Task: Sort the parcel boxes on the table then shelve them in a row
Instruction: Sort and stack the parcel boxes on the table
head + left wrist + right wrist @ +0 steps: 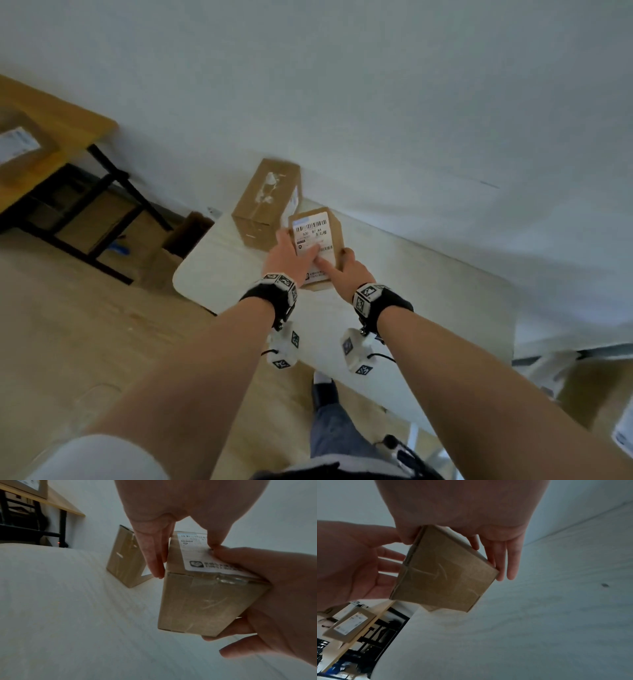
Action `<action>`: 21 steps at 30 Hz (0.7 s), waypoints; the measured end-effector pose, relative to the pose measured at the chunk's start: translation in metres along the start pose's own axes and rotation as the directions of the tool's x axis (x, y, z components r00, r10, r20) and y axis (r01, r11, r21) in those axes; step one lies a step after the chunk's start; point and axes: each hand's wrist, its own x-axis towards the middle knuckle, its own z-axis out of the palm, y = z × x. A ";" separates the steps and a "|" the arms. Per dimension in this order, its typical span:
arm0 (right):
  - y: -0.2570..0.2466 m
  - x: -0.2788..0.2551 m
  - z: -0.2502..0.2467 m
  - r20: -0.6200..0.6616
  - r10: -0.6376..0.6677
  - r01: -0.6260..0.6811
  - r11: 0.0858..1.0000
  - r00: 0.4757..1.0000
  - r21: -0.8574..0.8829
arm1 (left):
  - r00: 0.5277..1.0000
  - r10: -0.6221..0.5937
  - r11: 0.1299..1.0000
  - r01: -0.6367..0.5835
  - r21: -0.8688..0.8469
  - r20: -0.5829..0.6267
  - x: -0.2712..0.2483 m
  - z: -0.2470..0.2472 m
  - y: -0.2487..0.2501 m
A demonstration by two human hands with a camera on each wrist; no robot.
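Note:
A small cardboard parcel box [334,228] with a white barcode label on top is held between both hands just above the white surface [394,284]. My left hand [289,255] grips its left side, with straight fingers [152,555] down the side and the thumb on the label. My right hand [349,270] grips its near right end, thumb on top, while the fingers [240,630] curl under the box [202,601]. The taped underside of the box [443,574] shows in the right wrist view. A taller taped box [267,198] stands upright just behind and left, against the wall.
The white surface runs along a pale wall [342,85] and ends in a rounded corner [181,277] at the left. Further left stands a wooden table [75,120] on a black frame with a labelled parcel [20,147] on it and cartons [102,222] underneath.

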 end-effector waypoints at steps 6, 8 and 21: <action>-0.003 0.074 -0.024 0.063 0.037 -0.036 0.999 0.997 -0.015 | 0.998 0.054 0.993 -0.057 0.099 0.030 0.074 0.014 0.038; -0.005 0.088 -0.029 0.111 0.034 -0.027 0.997 0.993 -0.071 | 0.997 0.065 0.984 -0.073 0.164 0.053 0.090 0.019 0.041; 0.006 0.073 -0.035 -0.073 0.090 -0.101 0.982 0.993 -0.159 | 0.928 0.302 0.836 -0.368 0.408 0.218 0.092 0.030 0.030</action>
